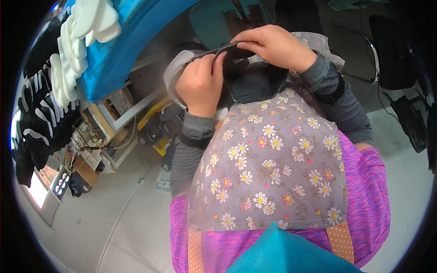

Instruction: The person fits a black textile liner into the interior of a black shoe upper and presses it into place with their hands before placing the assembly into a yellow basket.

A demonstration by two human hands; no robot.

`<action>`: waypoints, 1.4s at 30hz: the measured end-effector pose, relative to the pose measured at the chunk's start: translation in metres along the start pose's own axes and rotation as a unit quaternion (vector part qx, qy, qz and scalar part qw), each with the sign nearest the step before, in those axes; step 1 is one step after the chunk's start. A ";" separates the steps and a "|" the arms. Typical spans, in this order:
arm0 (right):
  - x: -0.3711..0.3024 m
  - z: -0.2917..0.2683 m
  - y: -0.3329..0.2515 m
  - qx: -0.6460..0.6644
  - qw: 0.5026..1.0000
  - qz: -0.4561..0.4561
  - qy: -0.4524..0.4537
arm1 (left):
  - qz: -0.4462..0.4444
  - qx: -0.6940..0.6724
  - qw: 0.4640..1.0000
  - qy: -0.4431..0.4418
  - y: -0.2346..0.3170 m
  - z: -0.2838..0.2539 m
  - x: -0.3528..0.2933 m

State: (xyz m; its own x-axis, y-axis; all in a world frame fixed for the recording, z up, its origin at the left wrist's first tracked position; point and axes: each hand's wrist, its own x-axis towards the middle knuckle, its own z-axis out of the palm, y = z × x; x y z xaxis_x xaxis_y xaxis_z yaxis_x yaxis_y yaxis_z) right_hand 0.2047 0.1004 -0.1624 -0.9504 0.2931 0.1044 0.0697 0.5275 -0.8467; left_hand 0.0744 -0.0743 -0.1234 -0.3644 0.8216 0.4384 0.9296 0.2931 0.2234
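Above my lap, both hands grip a black mesh shoe upper point(255, 85) with a pale grey curved edge point(174, 70) on its left side. My left hand point(199, 86) is closed, with thumb and fingers pinching the dark rim. Slightly farther off, my right hand point(275, 48) pinches the same rim between thumb and fingers. The upper's opening faces me, and mesh shows inside it. Parts of it are hidden behind my left hand. Beneath lies my grey flowered apron point(268, 159).
At far left, white foot-shaped pieces point(73, 59) lie beside a blue cover point(102, 68), with black shoe parts point(36, 109) below them. A teal seat point(207, 27) stands ahead, a black chair point(387, 50) at right. A yellow-and-black object point(157, 132) and a cardboard box point(85, 170) are at left.
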 end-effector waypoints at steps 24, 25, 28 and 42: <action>0.022 -0.007 -0.002 -0.080 0.994 -0.042 -0.064 | 0.041 0.020 0.999 -0.017 -0.013 -0.009 -0.002; 0.022 -0.008 -0.004 -0.080 0.994 -0.042 -0.065 | 0.041 0.020 0.999 -0.017 -0.015 -0.007 -0.003; 0.027 -0.008 -0.008 -0.078 0.992 -0.033 -0.092 | 0.027 0.025 0.999 0.001 -0.022 -0.005 -0.002; 0.049 -0.003 -0.025 -0.066 0.984 -0.110 -0.121 | -0.018 -0.016 0.998 -0.063 -0.008 -0.008 0.005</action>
State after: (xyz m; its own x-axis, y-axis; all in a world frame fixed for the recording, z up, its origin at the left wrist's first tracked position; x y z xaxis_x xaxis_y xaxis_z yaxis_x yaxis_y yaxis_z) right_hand 0.1567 0.1037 -0.1347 -0.9901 -0.0309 0.1371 -0.1231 0.6614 -0.7399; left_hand 0.0650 -0.0761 -0.1160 -0.3853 0.8667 0.3169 0.9132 0.3087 0.2660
